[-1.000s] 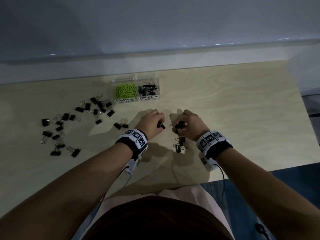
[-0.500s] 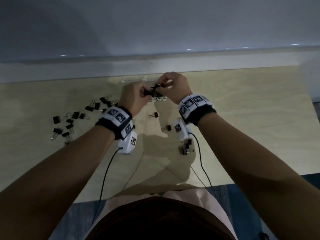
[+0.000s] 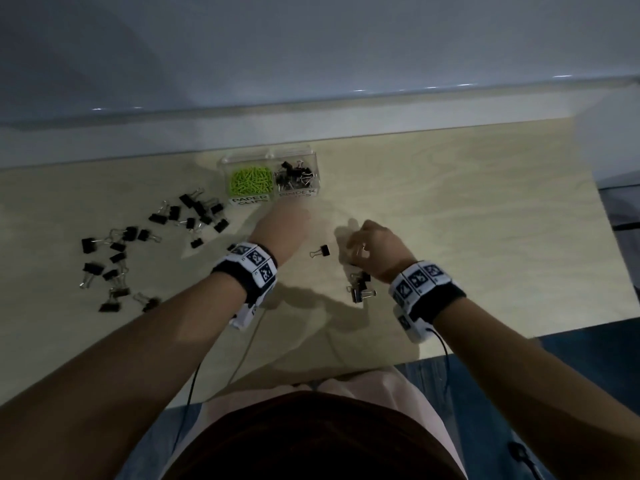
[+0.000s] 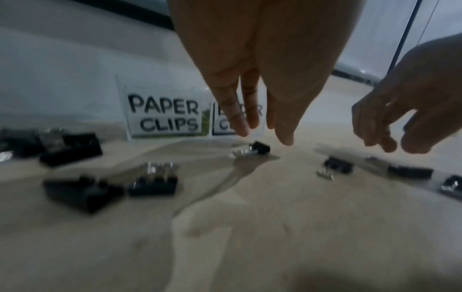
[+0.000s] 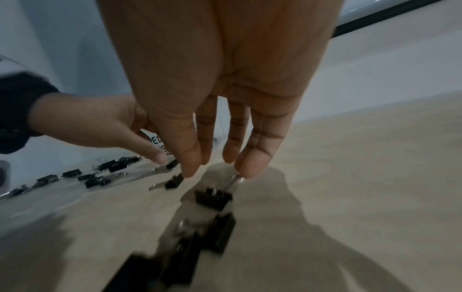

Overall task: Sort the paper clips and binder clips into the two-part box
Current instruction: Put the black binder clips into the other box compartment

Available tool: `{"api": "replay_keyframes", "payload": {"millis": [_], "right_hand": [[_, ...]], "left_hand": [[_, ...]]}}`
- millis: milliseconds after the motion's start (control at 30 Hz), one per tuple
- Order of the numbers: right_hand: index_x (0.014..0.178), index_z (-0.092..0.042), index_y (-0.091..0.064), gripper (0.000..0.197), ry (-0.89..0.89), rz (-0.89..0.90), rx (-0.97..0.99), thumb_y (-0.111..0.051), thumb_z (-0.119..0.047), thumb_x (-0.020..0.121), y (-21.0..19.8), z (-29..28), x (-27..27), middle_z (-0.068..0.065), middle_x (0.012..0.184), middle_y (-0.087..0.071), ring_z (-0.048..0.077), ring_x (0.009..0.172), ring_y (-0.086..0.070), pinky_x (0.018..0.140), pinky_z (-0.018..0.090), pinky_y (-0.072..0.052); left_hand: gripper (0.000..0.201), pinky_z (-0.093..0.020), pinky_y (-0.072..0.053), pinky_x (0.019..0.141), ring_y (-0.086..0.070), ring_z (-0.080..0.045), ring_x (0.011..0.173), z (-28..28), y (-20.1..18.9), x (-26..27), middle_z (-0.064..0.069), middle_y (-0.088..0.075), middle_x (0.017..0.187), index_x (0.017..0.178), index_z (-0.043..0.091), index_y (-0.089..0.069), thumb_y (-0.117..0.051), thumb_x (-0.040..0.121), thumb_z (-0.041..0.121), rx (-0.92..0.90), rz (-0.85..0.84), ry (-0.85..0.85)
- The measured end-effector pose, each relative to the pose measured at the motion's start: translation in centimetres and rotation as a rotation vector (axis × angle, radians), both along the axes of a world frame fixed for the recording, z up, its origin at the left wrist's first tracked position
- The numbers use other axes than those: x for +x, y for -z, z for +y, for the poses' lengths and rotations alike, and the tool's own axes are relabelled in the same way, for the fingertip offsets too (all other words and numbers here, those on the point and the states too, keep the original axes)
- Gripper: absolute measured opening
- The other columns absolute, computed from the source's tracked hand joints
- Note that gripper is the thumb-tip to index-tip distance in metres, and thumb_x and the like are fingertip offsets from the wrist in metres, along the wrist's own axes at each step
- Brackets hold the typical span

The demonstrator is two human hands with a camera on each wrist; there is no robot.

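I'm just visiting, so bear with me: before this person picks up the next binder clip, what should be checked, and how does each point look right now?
1. Left hand free: ok, fingers straight, holding nothing.
2. Right hand free: ok, fingers extended above the nearby clips; whether a fingertip touches a clip's wire handle, cannot tell.
3. A clip within reach: ok, a lone binder clip lies on the table between the hands.
4. Two-part box open: ok, no lid shows on either half.
5. Contents sorted: ok, green paper clips in the half labelled PAPER CLIPS, black clips in the other.
6. Work left: not ok, many scattered binder clips remain at the left.
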State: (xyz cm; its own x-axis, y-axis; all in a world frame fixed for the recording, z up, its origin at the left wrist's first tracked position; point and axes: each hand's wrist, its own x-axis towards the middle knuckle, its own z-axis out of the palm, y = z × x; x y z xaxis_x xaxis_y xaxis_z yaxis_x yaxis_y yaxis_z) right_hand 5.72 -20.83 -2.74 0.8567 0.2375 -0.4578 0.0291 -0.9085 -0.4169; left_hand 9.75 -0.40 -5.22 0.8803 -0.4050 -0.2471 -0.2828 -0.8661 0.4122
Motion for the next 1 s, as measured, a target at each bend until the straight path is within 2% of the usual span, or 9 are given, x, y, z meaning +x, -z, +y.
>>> {"api": "replay_keyframes", "payload": {"millis": [67,167,300,367,500,600,767,900,1000], "right_hand": [[0.099,-0.011,-0.066,0.019,0.001,0.008,-0.053,-0.062,-0.016,0.081,0.7,0.3,-0.9,0.01,0.101,-0.052,0.028,0.088,-0.057,0.077,0.033,-0.05],[0.094,-0.005,-0.068,0.017,0.039,-0.026,-0.013,-0.06,-0.011,0.08,1.9,0.6,-1.6,0.015,0.1,-0.05,0.033,0.082,-0.057,0.074,0.033,-0.049],[0.074,-0.008,-0.068,0.008,0.181,-0.07,0.123,-0.069,-0.016,0.076,1.9,-0.6,-1.4,0.006,0.085,-0.051,0.023,0.067,-0.056,0.063,0.025,-0.048],[0.074,-0.013,-0.068,0.011,0.246,-0.068,0.213,-0.076,-0.02,0.071,1.5,-2.1,-1.8,0.003,0.086,-0.054,0.017,0.069,-0.058,0.063,0.021,-0.048],[0.091,-0.017,-0.072,0.019,0.071,-0.001,0.176,-0.073,-0.009,0.074,1.3,-3.9,-3.7,0.003,0.102,-0.053,0.018,0.079,-0.06,0.079,0.026,-0.054],[0.111,-0.014,-0.066,0.032,-0.061,0.024,0.064,-0.067,-0.011,0.079,2.1,-3.8,-4.8,0.008,0.114,-0.05,0.024,0.092,-0.057,0.089,0.033,-0.051],[0.106,-0.018,-0.066,0.03,-0.034,-0.082,0.058,-0.069,-0.011,0.076,2.9,-3.2,-5.6,0.011,0.101,-0.053,0.032,0.091,-0.052,0.073,0.042,-0.052],[0.1,-0.014,-0.068,0.026,-0.023,-0.058,0.011,-0.068,-0.012,0.074,2.7,-2.7,-5.1,0.012,0.095,-0.053,0.032,0.09,-0.051,0.074,0.04,-0.05],[0.093,-0.011,-0.068,0.02,-0.013,-0.072,0.006,-0.068,-0.012,0.073,3.0,-2.5,-4.6,0.012,0.09,-0.054,0.033,0.084,-0.053,0.067,0.034,-0.046]], "left_hand": [[0.031,-0.038,-0.039,0.097,-0.043,-0.027,0.113,-0.1,0.9,-0.3,-0.009,-0.052,0.119,0.118,0.01,-0.059,-0.059,0.089,0.018,0.018,0.041,-0.017],[0.024,-0.034,-0.038,0.09,-0.048,-0.027,0.108,-0.5,0.9,-0.1,-0.01,-0.054,0.114,0.113,0.009,-0.061,-0.052,0.091,0.013,0.0,0.042,-0.021],[0.024,-0.028,-0.04,0.082,-0.054,-0.021,0.098,-0.5,0.3,-0.5,-0.005,-0.056,0.106,0.109,0.012,-0.062,-0.057,0.086,0.015,-0.093,0.064,-0.05],[0.024,-0.031,-0.047,0.08,-0.056,-0.019,0.089,-1.0,0.2,-1.2,-0.003,-0.055,0.101,0.108,0.013,-0.064,-0.061,0.084,0.016,-0.22,0.103,-0.035],[0.029,-0.03,-0.046,0.076,-0.049,-0.015,0.084,-2.5,0.7,-3.1,-0.003,-0.051,0.098,0.117,0.014,-0.063,-0.055,0.089,0.013,-0.222,0.116,0.091],[0.025,-0.038,-0.047,0.078,-0.045,-0.02,0.091,-3.0,1.4,-3.8,-0.003,-0.048,0.098,0.111,0.011,-0.065,-0.052,0.092,0.02,-0.099,0.095,0.135],[0.022,-0.043,-0.047,0.08,-0.042,-0.025,0.1,-3.0,1.8,-4.3,-0.009,-0.049,0.102,0.097,0.002,-0.063,-0.054,0.091,0.021,0.046,0.042,0.217],[0.02,-0.044,-0.046,0.082,-0.046,-0.028,0.097,-2.8,1.7,-3.8,-0.012,-0.053,0.097,0.094,0.0,-0.067,-0.049,0.09,0.008,0.072,0.084,0.198],[0.021,-0.04,-0.045,0.085,-0.049,-0.025,0.096,-2.0,0.6,-3.3,-0.01,-0.055,0.099,0.099,0.004,-0.067,-0.051,0.09,0.013,-0.013,0.068,0.132]]}}
